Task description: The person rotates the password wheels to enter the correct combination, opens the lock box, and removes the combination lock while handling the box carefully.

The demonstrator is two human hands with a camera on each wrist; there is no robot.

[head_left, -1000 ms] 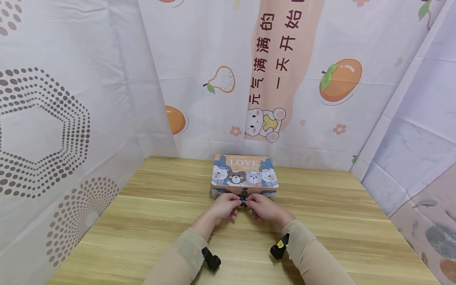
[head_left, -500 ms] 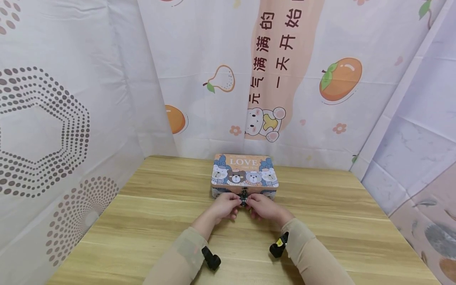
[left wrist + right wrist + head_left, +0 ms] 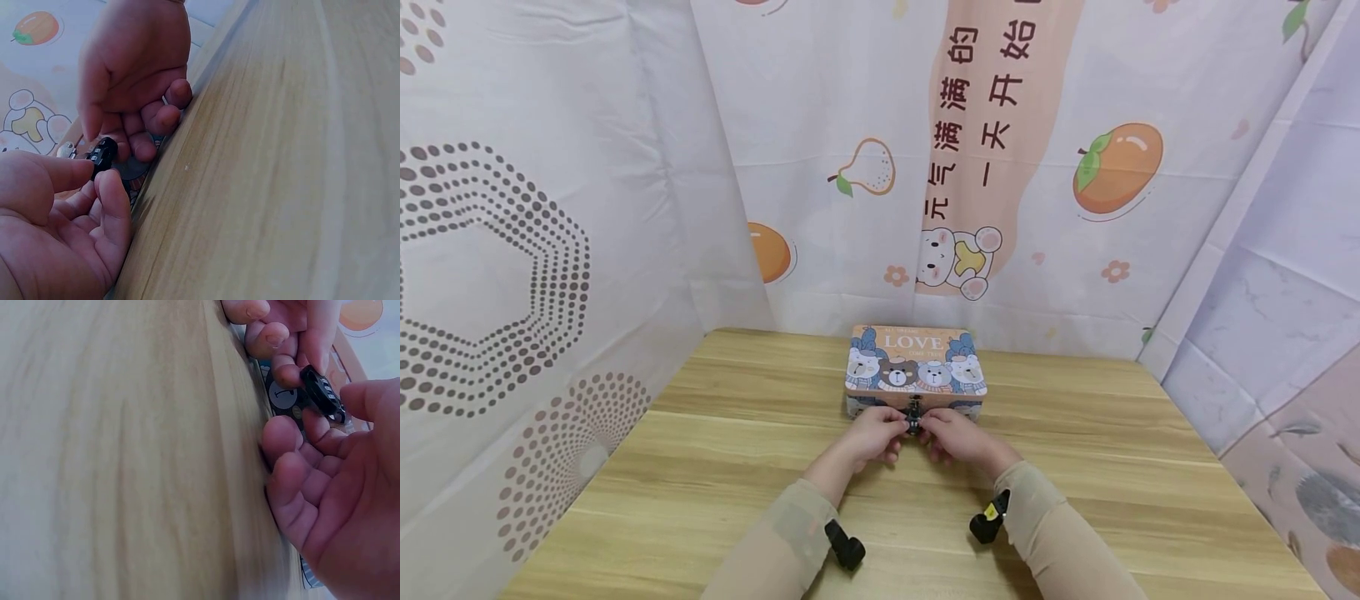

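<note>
A small black combination padlock (image 3: 913, 423) with number dials hangs at the metal clasp (image 3: 915, 402) on the front of a tin box (image 3: 917, 358). Bears and the word LOVE decorate its closed lid. My left hand (image 3: 874, 433) pinches one side of the padlock between thumb and index finger, as the left wrist view shows with the padlock (image 3: 102, 155) at the thumb tip. From the other side my right hand (image 3: 957, 437) holds it by thumb and forefinger, its other fingers loosely curled in the right wrist view. Fingers partly cover the box's front face.
The box stands near the back edge of a wooden table (image 3: 760, 400). Printed curtains (image 3: 820, 100) hang behind the table and along both sides. Each forearm wears a black wrist camera mount (image 3: 846, 546).
Both hands stay at the padlock, with only slight movement of the right fingers. The padlock's tilt changes a little between frames. The box has not moved.
</note>
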